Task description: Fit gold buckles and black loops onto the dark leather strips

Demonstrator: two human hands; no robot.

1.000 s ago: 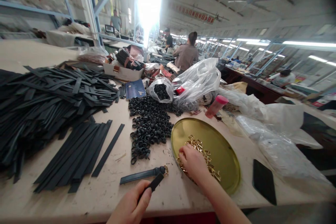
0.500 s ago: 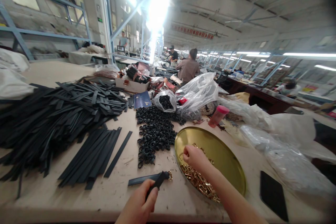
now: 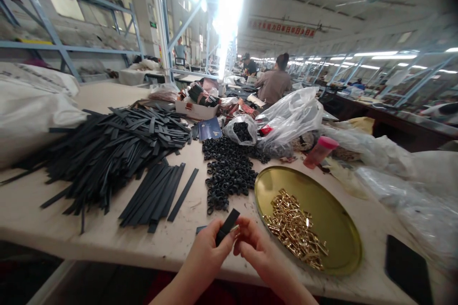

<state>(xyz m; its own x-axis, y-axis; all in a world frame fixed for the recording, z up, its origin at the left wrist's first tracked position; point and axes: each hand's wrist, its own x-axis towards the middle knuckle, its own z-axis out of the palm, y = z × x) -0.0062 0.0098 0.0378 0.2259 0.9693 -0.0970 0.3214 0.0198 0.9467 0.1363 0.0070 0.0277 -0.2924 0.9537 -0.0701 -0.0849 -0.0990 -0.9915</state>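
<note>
My left hand [image 3: 207, 250] is closed around a short black strap [image 3: 229, 224], whose end sticks up between thumb and fingers. Close against it, my right hand [image 3: 255, 247] pinches a small gold buckle [image 3: 234, 228] beside the strap; whether the buckle is threaded on cannot be made out. Partly behind my left hand lies another dark strap [image 3: 200, 230] on the table. To the right, a round gold tray [image 3: 336, 214] bears a heap of gold buckles [image 3: 293, 226]. Ahead of my hands are many small black loops [image 3: 229, 174].
A big pile of black straps [image 3: 121, 147] lies left, with a neater row of straps [image 3: 153, 195] before it. Behind the tray stand a pink-lidded jar [image 3: 320, 151] and clear plastic bags [image 3: 291, 116]. A black flat object [image 3: 408, 267] lies at right. Other people sit farther back.
My right hand has left the tray with a gold buckle and come to my left hand. The left hand has raised the strap's end. My view has turned slightly left and down.
</note>
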